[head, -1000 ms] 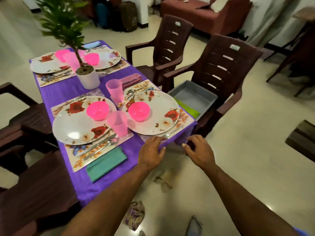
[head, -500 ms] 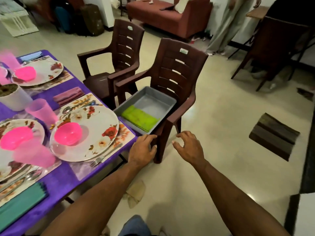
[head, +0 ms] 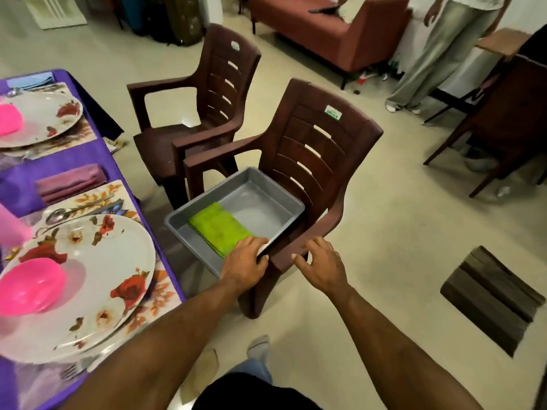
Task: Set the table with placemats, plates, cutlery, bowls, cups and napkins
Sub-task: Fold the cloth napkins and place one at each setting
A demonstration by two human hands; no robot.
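With the purple-clothed bench (head: 68, 164) largely set, the left hand (head: 247, 258) reaches onto the folded green cloth napkin (head: 220, 230) in the grey plastic tray (head: 266, 187), fingers hidden, while the right hand (head: 321, 263) hovers spread.

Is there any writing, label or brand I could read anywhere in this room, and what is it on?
"DELUX", roughly, on a green and white sticker on the near chair's backrest; the letters are blurred, so I am not certain.
A pale oval sticker on the far chair's backrest: too blurred to read.
Nothing else legible.
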